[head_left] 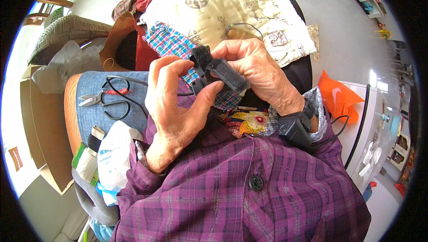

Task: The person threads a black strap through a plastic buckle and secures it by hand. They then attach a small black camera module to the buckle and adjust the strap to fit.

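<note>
Both hands meet over my lap around a black fuzzy strap (229,76), which looks like a hook-and-loop band, with a dark plastic piece (201,84) at its left side. My right hand (263,74) pinches the strap from the right, thumb and fingers closed on it. From the left, my left hand (171,101) grips the dark piece between thumb and curled fingertips. A cable runs off from it toward the left. Just beyond lies blue, pink and white checked cloth (167,39). On my right wrist sits a black box-shaped device (294,130) with a cable.
Scissors (104,99) with black loop handles lie on a denim-covered seat (91,121) at left. A cream printed quilted cloth (178,8) spreads ahead. A white plastic bag (117,153), an open cardboard box (42,126), and an orange bag (339,97) on a white cabinet flank me.
</note>
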Tool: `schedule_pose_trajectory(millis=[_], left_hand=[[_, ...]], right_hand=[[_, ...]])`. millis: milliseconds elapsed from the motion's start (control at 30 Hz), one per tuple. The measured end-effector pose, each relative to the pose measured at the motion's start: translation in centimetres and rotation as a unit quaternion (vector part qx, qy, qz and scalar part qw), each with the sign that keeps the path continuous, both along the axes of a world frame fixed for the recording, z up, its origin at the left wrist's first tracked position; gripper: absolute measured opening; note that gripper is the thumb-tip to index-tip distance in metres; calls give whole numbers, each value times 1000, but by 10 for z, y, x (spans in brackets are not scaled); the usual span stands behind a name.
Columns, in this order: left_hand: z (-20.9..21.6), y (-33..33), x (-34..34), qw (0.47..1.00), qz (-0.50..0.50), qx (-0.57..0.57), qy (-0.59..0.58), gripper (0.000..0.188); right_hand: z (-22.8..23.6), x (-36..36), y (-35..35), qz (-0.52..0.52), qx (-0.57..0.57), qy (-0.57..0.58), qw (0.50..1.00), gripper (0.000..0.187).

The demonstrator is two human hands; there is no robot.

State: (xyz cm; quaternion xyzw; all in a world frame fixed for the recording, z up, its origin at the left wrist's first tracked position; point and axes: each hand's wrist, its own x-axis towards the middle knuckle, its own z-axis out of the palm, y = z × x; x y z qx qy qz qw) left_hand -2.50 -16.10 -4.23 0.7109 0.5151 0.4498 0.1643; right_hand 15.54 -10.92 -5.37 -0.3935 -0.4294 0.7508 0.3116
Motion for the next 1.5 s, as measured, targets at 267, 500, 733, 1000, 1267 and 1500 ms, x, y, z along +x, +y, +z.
schedule_pose_trajectory(millis=[267, 500, 733, 1000, 1267, 1500], left_hand=[[3, 2, 5, 959, 25, -216, -180, 33], [12, 0, 6, 884, 18, -319, -340, 21], [20, -9, 0, 828, 35, -340, -445, 14], [24, -8, -10, 798, 50, -283, -530, 23], [10, -17, -13, 773, 21, -258, -579, 28], [3, -23, -21, 768, 15, -258, -586, 22]], right_hand=[[9, -1, -6, -10, 31, -26, 999, 15], [19, 3, -13, 3, 22, -63, 998, 14], [14, 5, -18, 22, 178, -74, 981, 14], [28, 1, -9, 55, 367, -95, 924, 22], [18, -8, -12, 62, 420, -110, 899, 21], [16, -8, -15, 76, 434, -119, 890, 24]])
